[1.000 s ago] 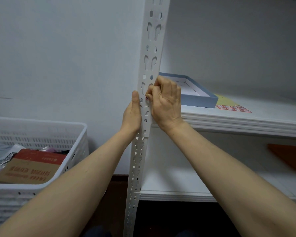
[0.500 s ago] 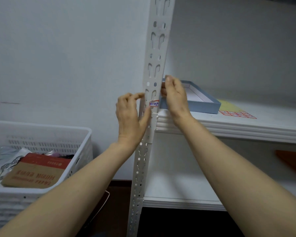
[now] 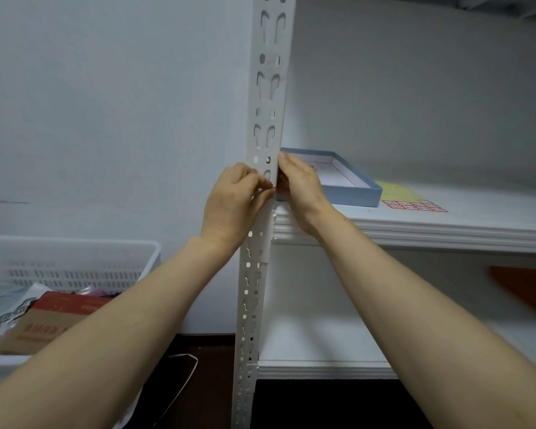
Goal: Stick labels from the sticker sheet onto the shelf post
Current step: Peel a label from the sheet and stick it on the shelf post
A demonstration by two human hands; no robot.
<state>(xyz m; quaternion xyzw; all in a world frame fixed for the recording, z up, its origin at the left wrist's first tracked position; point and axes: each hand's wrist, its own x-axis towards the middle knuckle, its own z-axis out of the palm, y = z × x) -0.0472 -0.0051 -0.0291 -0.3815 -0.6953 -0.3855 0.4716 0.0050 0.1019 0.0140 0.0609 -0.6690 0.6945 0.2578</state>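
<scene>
The white slotted shelf post (image 3: 268, 88) stands upright in the middle. My left hand (image 3: 232, 202) is at the post's front at shelf height, its curled fingers and thumb pinching a small label (image 3: 272, 189); only a red-edged sliver of the label shows. My right hand (image 3: 297, 184) lies against the post's right side, fingers fairly straight and touching it just beside the label. The yellow sticker sheet (image 3: 410, 201), with red-bordered labels along its front edge, lies on the white shelf (image 3: 446, 230) to the right.
A shallow blue box (image 3: 351, 190) sits on the shelf right behind my right hand. A white plastic basket (image 3: 75, 258) with a cardboard packet and bags stands at lower left. An orange item (image 3: 526, 289) lies on the lower shelf at right.
My left hand has moved right onto the post front and now covers the label, which showed plainly half a second ago. My right hand stays at the post's right side.
</scene>
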